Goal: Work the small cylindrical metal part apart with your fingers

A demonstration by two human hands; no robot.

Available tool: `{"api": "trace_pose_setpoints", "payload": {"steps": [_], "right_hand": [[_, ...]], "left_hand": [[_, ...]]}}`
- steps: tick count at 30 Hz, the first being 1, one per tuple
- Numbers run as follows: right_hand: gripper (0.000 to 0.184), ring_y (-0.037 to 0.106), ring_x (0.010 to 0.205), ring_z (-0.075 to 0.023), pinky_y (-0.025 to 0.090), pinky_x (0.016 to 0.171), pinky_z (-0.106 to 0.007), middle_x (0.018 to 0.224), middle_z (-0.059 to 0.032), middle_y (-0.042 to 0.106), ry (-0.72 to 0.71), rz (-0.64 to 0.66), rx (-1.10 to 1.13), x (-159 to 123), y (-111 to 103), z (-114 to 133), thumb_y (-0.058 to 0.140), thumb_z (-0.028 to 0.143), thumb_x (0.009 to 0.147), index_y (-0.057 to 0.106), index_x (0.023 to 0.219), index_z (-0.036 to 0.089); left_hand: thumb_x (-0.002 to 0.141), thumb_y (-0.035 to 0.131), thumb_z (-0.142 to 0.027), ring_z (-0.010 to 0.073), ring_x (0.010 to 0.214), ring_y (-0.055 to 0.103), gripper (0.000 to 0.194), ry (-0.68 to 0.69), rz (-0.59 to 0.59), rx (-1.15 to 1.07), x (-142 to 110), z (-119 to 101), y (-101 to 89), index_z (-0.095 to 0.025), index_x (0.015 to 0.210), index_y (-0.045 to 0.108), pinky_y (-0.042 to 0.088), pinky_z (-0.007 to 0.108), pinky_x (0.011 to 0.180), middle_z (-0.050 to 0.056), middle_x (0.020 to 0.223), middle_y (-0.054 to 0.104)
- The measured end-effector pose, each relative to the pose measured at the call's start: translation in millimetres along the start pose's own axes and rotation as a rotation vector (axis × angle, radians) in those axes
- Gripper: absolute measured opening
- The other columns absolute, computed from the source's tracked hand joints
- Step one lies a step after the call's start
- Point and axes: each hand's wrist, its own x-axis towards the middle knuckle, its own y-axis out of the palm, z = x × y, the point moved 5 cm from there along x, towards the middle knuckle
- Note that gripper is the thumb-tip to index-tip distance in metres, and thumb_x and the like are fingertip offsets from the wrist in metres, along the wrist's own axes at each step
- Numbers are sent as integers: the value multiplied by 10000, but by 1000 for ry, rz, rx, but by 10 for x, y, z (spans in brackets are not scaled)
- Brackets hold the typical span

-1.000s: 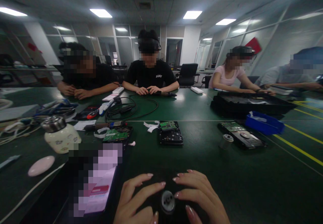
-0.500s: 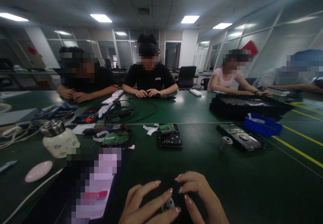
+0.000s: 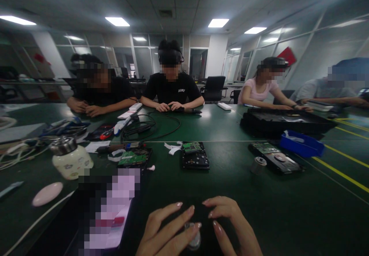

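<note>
At the near edge of the table, my left hand (image 3: pixel 168 227) has its fingers over a small round metal part (image 3: pixel 195 242). Part of it shows below and between the lowest digits, which appear to grip it; the rest is covered. Just to the right, my right hand (image 3: pixel 233 225) is open, fingers bent and apart, with nothing visible in them. The two hands face each other across a narrow gap. Beyond them lies a black hard drive (image 3: pixel 196 160) with a green circuit board (image 3: pixel 192 147) on top and a white strip (image 3: pixel 173 148) beside it.
Left are a phone with a lit screen (image 3: pixel 115 225), a cream bottle (image 3: pixel 73 162), a pink oval object (image 3: pixel 47 193) and another green board (image 3: pixel 132 157). Right are a metal cylinder (image 3: pixel 258 166), an opened drive (image 3: pixel 276 158) and a blue bin (image 3: pixel 302 144). Several people sit opposite.
The metal part has turned: a face with dark holes showed before, and a smooth silvery side shows now. My left fingers have shifted slightly up and left; my right hand has barely moved.
</note>
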Motion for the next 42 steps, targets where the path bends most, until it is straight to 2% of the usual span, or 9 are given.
{"api": "trace_pose_setpoints", "payload": {"steps": [3, 5, 8, 12, 19, 24, 29, 34, 42], "right_hand": [[212, 628, 975, -199, 538, 812, -309, 1056, -71, 627, 61, -16, -31, -6, -14, -14, 463, 112, 884, 504, 1052, 236], [205, 623, 982, -193, 532, 816, -298, 1059, -68, 624, 83, -30, -38, -6, -12, -23, 450, 119, 893, 502, 1052, 237], [190, 627, 967, -186, 532, 801, -277, 1042, -58, 626, 90, -25, -35, 10, 4, -25, 450, 123, 891, 512, 1029, 239], [175, 615, 992, -190, 528, 810, -279, 1061, -65, 608, 117, 17, -34, 14, 34, -41, 453, 135, 898, 516, 1026, 237], [172, 590, 1023, -188, 512, 837, -294, 1079, -64, 577, 145, 53, -19, -20, 68, -83, 440, 146, 915, 494, 1044, 246], [180, 582, 1021, -177, 500, 847, -286, 1082, -47, 568, 152, 57, -8, -11, 78, -90, 429, 148, 922, 481, 1054, 259], [193, 577, 1029, -170, 493, 860, -279, 1089, -47, 556, 147, 53, -3, -15, 72, -90, 429, 135, 919, 478, 1061, 256], [198, 578, 1026, -169, 497, 854, -274, 1089, -49, 555, 132, 57, 18, -16, 60, -90, 425, 131, 919, 475, 1067, 252], [193, 577, 1024, -173, 497, 853, -286, 1091, -51, 552, 143, 64, 31, -35, 77, -95, 426, 134, 920, 469, 1064, 254]], "left_hand": [[979, 416, -302, 233, 1253, 495, 354, -90, 33, 122, 12, 126, 19, -217, 1297, 546, 481, 370, 942, 44, 1321, 610], [937, 469, -255, 263, 1270, 491, 432, -161, 128, 231, 1, 236, 92, -177, 1361, 477, 516, 406, 912, 76, 1381, 552], [904, 534, -343, 309, 1253, 518, 522, -216, 278, 330, -63, 361, 232, -130, 1375, 454, 558, 454, 862, 123, 1393, 526], [901, 517, -481, 320, 1258, 510, 573, -204, 381, 347, -155, 411, 342, -169, 1378, 459, 540, 483, 903, 120, 1387, 522], [924, 458, -503, 353, 1292, 458, 532, -265, 479, 307, -155, 425, 380, -214, 1371, 475, 502, 563, 929, 100, 1419, 476], [951, 463, -351, 285, 1317, 445, 448, -246, 308, 214, -53, 359, 242, -208, 1375, 456, 529, 479, 916, 63, 1411, 514], [988, 396, -325, 219, 1299, 455, 338, 16, -8, 33, -15, 130, 34, -213, 1261, 561, 465, 359, 955, 34, 1298, 627], [1007, 399, -286, 191, 1251, 513, 263, 74, 24, -77, -27, 9, 33, -282, 1129, 632, 412, 335, 971, -35, 1168, 710], [973, 467, -306, 212, 1242, 524, 241, 227, -15, -58, -38, 66, 91, -251, 1114, 655, 451, 319, 901, -25, 1149, 721]]}}
